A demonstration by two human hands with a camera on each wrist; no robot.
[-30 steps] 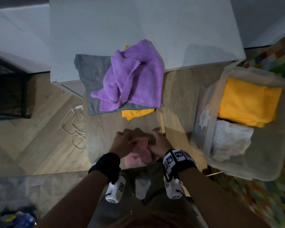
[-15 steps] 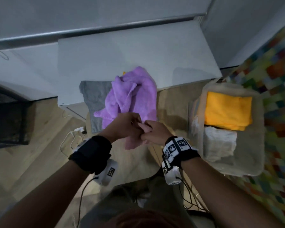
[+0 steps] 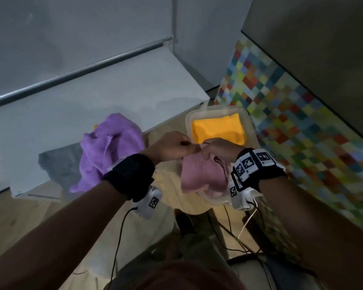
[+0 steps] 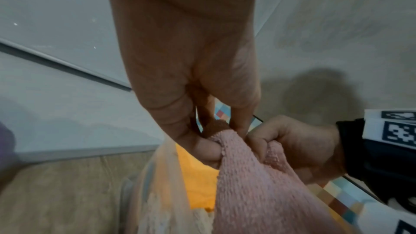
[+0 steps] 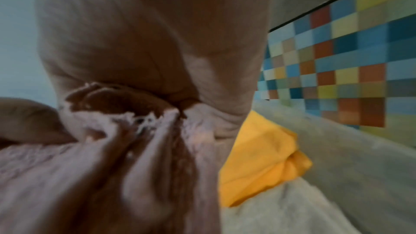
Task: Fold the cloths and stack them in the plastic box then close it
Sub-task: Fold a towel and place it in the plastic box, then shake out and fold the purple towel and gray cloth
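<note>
A folded pink cloth (image 3: 199,174) hangs from both hands over the near end of the clear plastic box (image 3: 188,120). My left hand (image 3: 172,146) pinches its top edge, and my right hand (image 3: 217,148) grips the edge right beside it. In the left wrist view the pink cloth (image 4: 258,184) is pinched by the left hand (image 4: 209,141), with the right hand (image 4: 292,147) clenched on it. The right wrist view shows bunched pink cloth (image 5: 101,157) under the right hand (image 5: 146,60). A folded yellow cloth (image 3: 217,130) lies in the box, with a white cloth (image 5: 281,211) next to it.
A crumpled purple cloth (image 3: 111,147) lies on a grey cloth (image 3: 59,162) at the left, on a low wooden table (image 3: 170,197). A white platform (image 3: 92,101) stands behind. A multicoloured checked mat (image 3: 302,132) lies at the right. Cables (image 3: 235,233) trail near my legs.
Both hands have lifted the pink cloth from the table near my lap and carried it right, over the box. The view has swung up and to the right.
</note>
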